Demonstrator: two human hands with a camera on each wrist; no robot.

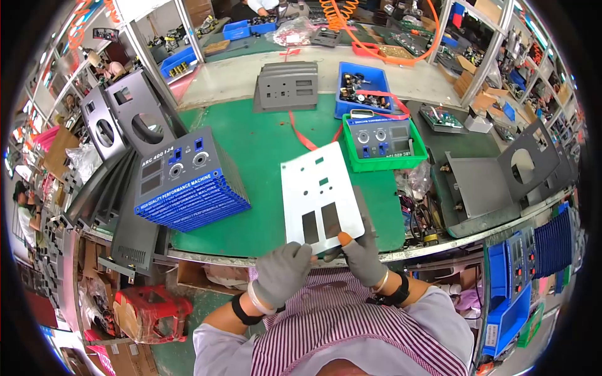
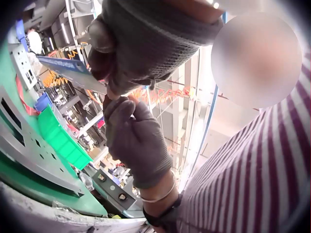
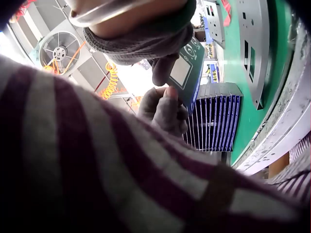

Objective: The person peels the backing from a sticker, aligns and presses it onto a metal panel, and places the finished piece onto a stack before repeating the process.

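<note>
Both gloved hands hold a thin faceplate label with cut-outs point(image 1: 313, 203), its white side towards the head camera. My left hand point(image 1: 283, 274) pinches its lower left corner. The right hand point(image 1: 364, 258) grips the lower right edge, bare thumb tip on the white face. In the right wrist view, the label's other side point(image 3: 187, 73) shows dark printing and a blue border. Under the label, a grey metal panel with cut-outs point(image 2: 43, 155) lies on the green mat point(image 1: 251, 150).
A stack of printed panels point(image 1: 188, 182) stands at left beside grey housings point(image 1: 135, 106). Towards the back are grey panels point(image 1: 286, 88) and a blue bin point(image 1: 342, 94). A green tray point(image 1: 382, 164) holds a printed panel; more grey housings point(image 1: 483, 182) sit at right.
</note>
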